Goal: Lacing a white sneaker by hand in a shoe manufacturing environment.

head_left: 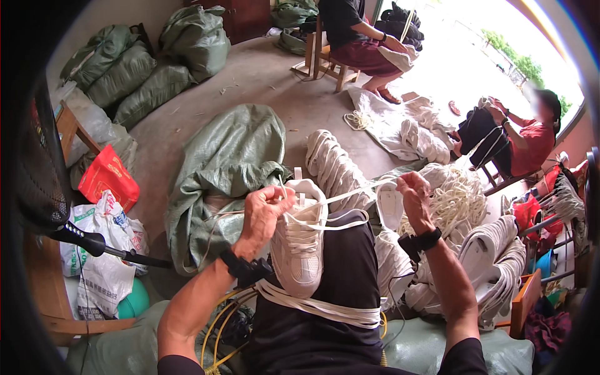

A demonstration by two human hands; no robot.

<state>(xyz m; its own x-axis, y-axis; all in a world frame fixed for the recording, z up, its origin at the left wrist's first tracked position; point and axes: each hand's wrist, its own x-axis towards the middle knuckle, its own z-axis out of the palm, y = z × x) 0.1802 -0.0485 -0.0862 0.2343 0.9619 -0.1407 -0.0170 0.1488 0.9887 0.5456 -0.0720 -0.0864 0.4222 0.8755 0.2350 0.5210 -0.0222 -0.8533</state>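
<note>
A pale sneaker [299,257] rests on my thigh, toe toward me, with white lacing threaded across its front. At the shoe's left side, my left hand [267,211] is closed in a pinch on the lace near the ankle opening. Held out to the right, my right hand [415,195] pinches the white shoelace [351,194], which stretches across from the shoe. A slack loop of lace droops below it over my dark trouser leg. Several white laces [325,309] are wrapped around that leg below the toe. Each wrist wears a black strapped device.
Piles of white laces and shoe parts [459,195] lie to my right. A green woven sack [228,147] slumps ahead on the left, with stuffed sacks [153,94] behind. A fan [50,169] stands at the left edge. Two seated people [528,134] work farther off.
</note>
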